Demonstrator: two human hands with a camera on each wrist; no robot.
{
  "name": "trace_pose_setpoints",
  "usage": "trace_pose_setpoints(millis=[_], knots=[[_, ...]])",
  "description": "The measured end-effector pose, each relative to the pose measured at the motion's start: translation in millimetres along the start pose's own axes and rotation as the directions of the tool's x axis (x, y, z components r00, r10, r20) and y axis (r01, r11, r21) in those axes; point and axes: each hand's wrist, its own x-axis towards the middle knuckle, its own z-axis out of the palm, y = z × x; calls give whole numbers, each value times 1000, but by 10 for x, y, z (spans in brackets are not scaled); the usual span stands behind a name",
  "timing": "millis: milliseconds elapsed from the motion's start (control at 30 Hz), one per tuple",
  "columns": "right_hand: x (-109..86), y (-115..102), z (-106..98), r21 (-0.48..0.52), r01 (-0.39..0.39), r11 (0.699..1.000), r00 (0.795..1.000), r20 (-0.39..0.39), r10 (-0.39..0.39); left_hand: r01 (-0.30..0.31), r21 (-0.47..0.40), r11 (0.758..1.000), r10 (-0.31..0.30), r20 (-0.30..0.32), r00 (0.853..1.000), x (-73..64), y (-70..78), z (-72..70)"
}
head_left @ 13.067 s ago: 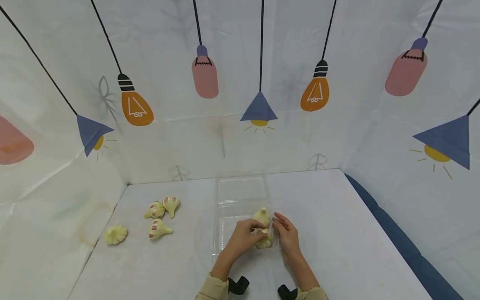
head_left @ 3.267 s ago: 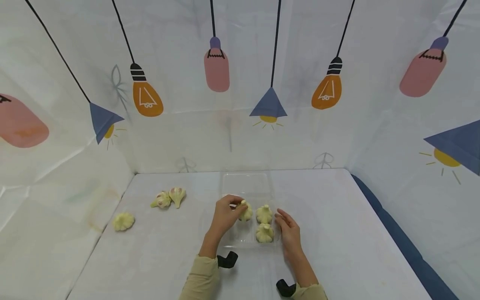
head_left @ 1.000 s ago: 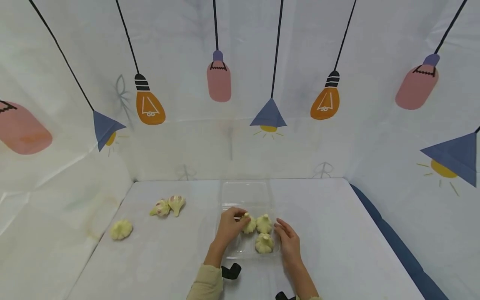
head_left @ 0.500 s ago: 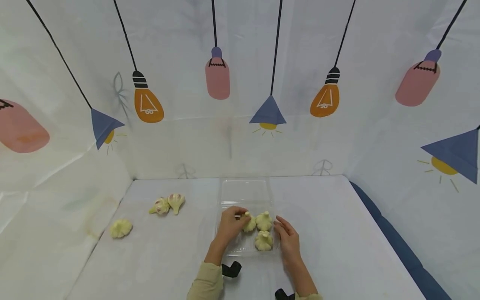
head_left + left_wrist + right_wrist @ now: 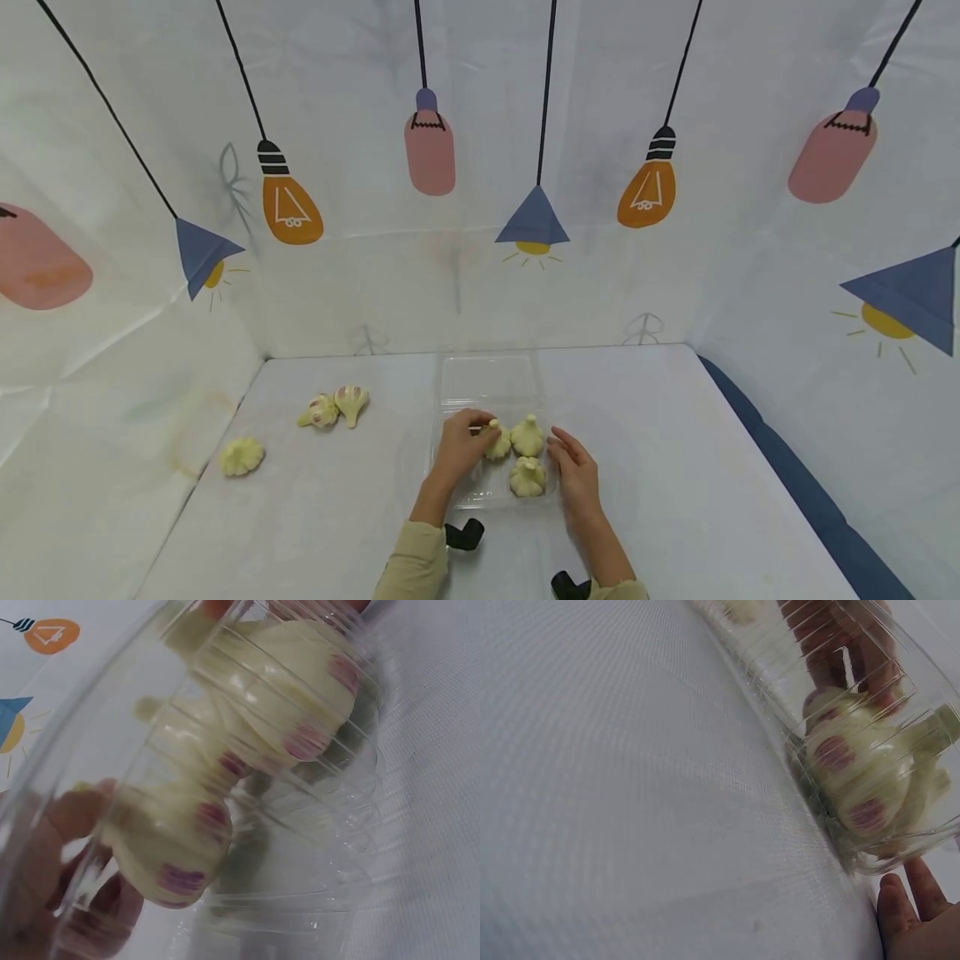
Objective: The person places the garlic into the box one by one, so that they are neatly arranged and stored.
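In the head view my left hand (image 5: 457,450) pinches a garlic bulb (image 5: 498,444) by its side and neck, inside a clear plastic clamshell box (image 5: 468,498). To its right, a second bulb (image 5: 528,436) stands neck up, with a third bulb (image 5: 528,477) nearer me. My right hand (image 5: 577,479) rests at the box's right wall, fingers nearly straight. Through the box wall, the left wrist view shows the held bulb's purple-streaked side (image 5: 176,847) between thumb and fingers. In the right wrist view, the right fingertips (image 5: 892,896) lie right at the box's corner.
Two garlic bulbs (image 5: 335,406) lie together on the white table (image 5: 675,500) at the back left, and another bulb (image 5: 242,457) is near the left edge. The box's clear lid (image 5: 489,379) is folded back behind it. Lamp-printed sheets wall in the table.
One bulb has left the table's left group; my left hand has brought it into the box, left of the back bulb. Over the last second both hands have stayed nearly still.
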Motion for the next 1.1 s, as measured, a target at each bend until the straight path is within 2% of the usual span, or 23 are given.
trace_pose_setpoints(millis=[333,900,1100], knots=[[33,-37,-38,-6,15,1000,1000,13,-15,21,3,1000,-21,-15,1000,37,-49,49],[25,-43,-13,6,-1,1000,1000,-3,1,-25,45,999,26,-14,1000,32,-56,18],[17,-31,-3,10,4,1000,1000,-2,-4,-18,47,999,19,-18,1000,27,-42,-6]])
